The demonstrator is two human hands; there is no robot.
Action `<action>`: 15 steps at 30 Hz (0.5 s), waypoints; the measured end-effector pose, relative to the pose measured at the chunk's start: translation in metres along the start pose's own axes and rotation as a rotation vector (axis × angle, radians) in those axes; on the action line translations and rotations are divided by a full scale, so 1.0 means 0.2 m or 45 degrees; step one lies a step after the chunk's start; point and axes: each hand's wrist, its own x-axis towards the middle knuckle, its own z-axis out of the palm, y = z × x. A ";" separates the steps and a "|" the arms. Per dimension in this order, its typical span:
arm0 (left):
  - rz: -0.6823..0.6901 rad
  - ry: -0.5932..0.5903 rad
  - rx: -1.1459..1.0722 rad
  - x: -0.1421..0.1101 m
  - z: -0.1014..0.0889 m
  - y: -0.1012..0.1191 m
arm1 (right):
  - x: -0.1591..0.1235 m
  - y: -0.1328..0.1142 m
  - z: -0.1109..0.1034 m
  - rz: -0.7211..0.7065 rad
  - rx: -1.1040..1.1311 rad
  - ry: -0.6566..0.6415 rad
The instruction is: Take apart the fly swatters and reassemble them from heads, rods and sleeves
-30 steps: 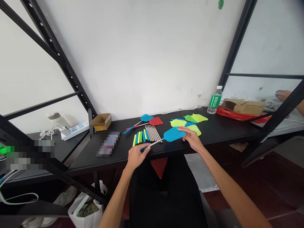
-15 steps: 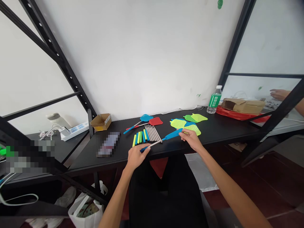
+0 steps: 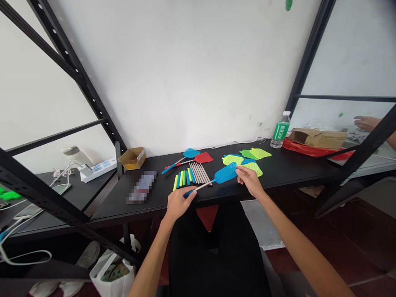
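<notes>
A blue fly swatter [image 3: 223, 174] with a metal rod and blue grip lies slanted across the front of the black table [image 3: 287, 171]. My left hand [image 3: 177, 203] is closed round its grip end near the table's front edge. My right hand [image 3: 250, 180] pinches the right edge of its blue mesh head. Behind my right hand lie loose yellow, green and blue swatter heads [image 3: 245, 161]. A row of coloured grips [image 3: 183, 178] and bare metal rods [image 3: 199, 173] lies between my hands and the wall.
Two assembled swatters [image 3: 190, 158], blue and red, lie further back. A small cardboard box [image 3: 133, 158] sits at the back left, a water bottle [image 3: 280, 130] and a flat carton [image 3: 318, 138] at the right. Another person's hand [image 3: 366, 123] shows far right. Black rack struts frame both sides.
My right hand has turned the blue swatter head from flat to on edge and back to a tilted face, shifting slightly right. My left hand stays on the grip.
</notes>
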 end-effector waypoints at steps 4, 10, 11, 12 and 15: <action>-0.004 0.004 0.002 0.00 0.00 0.00 | 0.00 0.00 0.00 -0.015 0.041 0.025; -0.007 -0.009 0.012 0.00 0.00 0.00 | 0.01 0.01 -0.01 -0.023 0.042 0.023; -0.003 -0.011 0.010 0.00 0.00 0.00 | 0.02 0.02 -0.01 -0.016 0.043 0.021; 0.000 -0.011 0.008 0.00 0.00 0.00 | 0.02 0.02 -0.02 -0.011 0.044 0.018; 0.011 0.000 0.006 0.00 0.00 -0.01 | 0.01 0.01 -0.02 -0.009 0.050 -0.005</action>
